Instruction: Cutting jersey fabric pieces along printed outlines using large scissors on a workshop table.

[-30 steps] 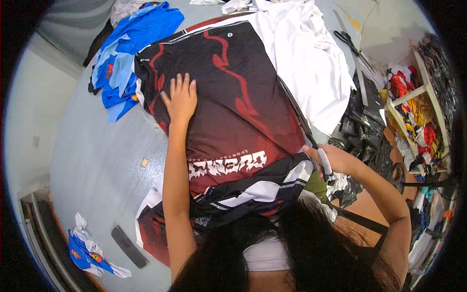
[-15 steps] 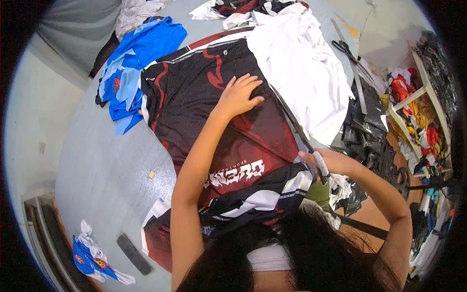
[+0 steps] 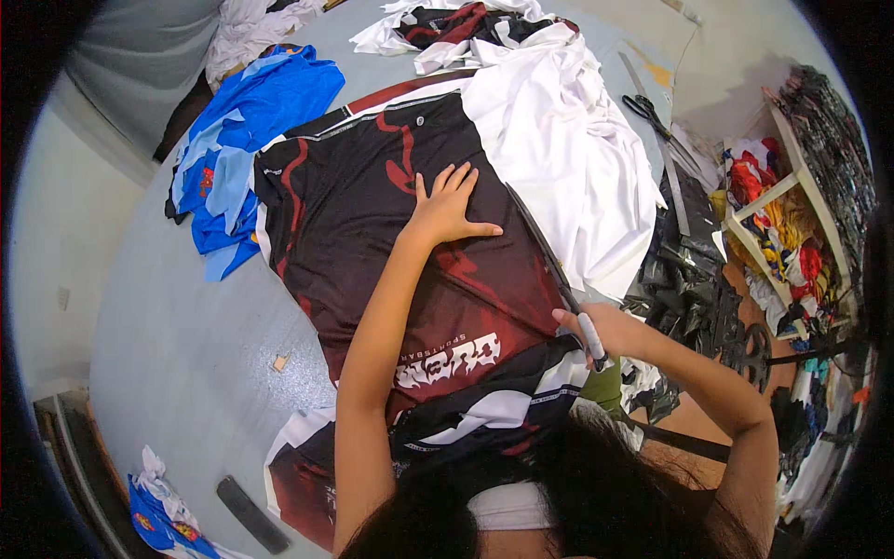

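Note:
A black and dark red printed fabric panel [image 3: 372, 233] lies spread over the table, with white lettering near its close end. My left hand [image 3: 445, 210] rests flat on its middle, fingers and thumb spread. In my right hand [image 3: 610, 331] is a pair of long dark scissors [image 3: 549, 253], with white wrapping on the handle. Their blades run along the panel's right edge, beside a heap of white fabric [image 3: 568, 158]. Whether the blades are parted is hard to make out. More black, white and red fabric [image 3: 494, 410] lies bunched close to my body.
Blue fabric pieces [image 3: 228, 158] lie at the far left of the grey table [image 3: 186, 326]. A second pair of scissors [image 3: 644, 112] and a metal ruler [image 3: 676, 191] are at the far right. A dark flat bar [image 3: 251, 514] sits near left. A shelf [image 3: 792, 177] holds colourful scraps.
The view has shifted slightly, so the table's contents appear lower and further left. My left hand's fingers and thumb have spread wider on the panel. The scissors stay along its right edge.

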Demonstrator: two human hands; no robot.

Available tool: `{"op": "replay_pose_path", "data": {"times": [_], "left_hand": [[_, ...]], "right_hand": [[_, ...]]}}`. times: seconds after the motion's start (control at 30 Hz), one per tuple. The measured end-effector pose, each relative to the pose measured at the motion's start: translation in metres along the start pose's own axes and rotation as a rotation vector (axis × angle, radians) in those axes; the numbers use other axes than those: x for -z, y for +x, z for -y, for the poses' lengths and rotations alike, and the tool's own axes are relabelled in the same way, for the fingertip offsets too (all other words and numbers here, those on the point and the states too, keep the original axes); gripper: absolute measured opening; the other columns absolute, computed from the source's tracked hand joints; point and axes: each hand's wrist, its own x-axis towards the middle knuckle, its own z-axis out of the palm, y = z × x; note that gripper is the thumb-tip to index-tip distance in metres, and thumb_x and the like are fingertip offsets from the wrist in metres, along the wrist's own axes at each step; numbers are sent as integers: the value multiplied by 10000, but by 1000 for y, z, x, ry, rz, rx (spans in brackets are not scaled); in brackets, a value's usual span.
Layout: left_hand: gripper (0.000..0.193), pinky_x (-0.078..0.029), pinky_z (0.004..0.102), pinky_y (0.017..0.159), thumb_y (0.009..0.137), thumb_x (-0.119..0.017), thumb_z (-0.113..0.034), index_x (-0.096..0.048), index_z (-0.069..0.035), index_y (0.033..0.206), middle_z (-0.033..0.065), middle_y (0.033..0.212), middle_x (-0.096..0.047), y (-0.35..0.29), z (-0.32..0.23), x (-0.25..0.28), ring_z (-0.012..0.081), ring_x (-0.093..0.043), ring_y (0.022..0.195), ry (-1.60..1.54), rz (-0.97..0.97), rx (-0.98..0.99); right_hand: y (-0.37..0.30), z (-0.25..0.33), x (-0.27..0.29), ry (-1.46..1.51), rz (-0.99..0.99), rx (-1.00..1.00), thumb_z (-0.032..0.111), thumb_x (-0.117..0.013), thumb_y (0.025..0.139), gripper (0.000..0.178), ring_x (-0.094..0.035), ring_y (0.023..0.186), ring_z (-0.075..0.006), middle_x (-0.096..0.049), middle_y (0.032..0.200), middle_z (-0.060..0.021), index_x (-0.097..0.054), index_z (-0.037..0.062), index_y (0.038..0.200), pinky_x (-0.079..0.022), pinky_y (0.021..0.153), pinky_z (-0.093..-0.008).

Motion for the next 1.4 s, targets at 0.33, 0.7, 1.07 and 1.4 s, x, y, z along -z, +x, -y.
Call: {"op": "replay_pose_path", "data": {"times": [0.33, 0.7, 1.07, 1.4], "left_hand": [[1259, -16, 603, 1114, 565, -637, -800, -230, -15, 1462, 132, 1547, -172, -2, 1, -5, 259, -114, 1441, 28, -37, 25], [1283, -9, 621, 1104, 539, -632, -815, -254, 7, 1448, 145, 1536, -202, -3, 2, -9, 274, -139, 1433, 0, -89, -12], [1299, -5, 629, 1100, 527, -620, -831, -257, 14, 1445, 146, 1535, -204, -5, 3, -12, 275, -133, 1433, -3, -90, -23], [1298, -1, 627, 1101, 525, -629, -824, -260, 13, 1445, 146, 1536, -204, -6, 1, -11, 276, -139, 1432, -15, -73, -19]], "right_hand": [[14, 20, 11, -65, -43, 24, 568, -344, 957, 687, -605, 500, -251, -591, 590, -147, -612, -28, 748, -491, 568, -352], [29, 19, 21, 9, 85, 56, 502, -306, 989, 620, -613, 507, -212, -557, 535, -84, -624, -17, 873, -491, 532, -325], [45, 24, 25, -45, 87, 37, 493, -323, 990, 635, -591, 499, -188, -556, 550, -83, -579, -18, 712, -480, 489, -318], [64, 26, 24, -9, -6, 151, 627, -407, 909, 664, -590, 471, -181, -564, 563, -82, -545, 32, 650, -468, 446, -309]]}}
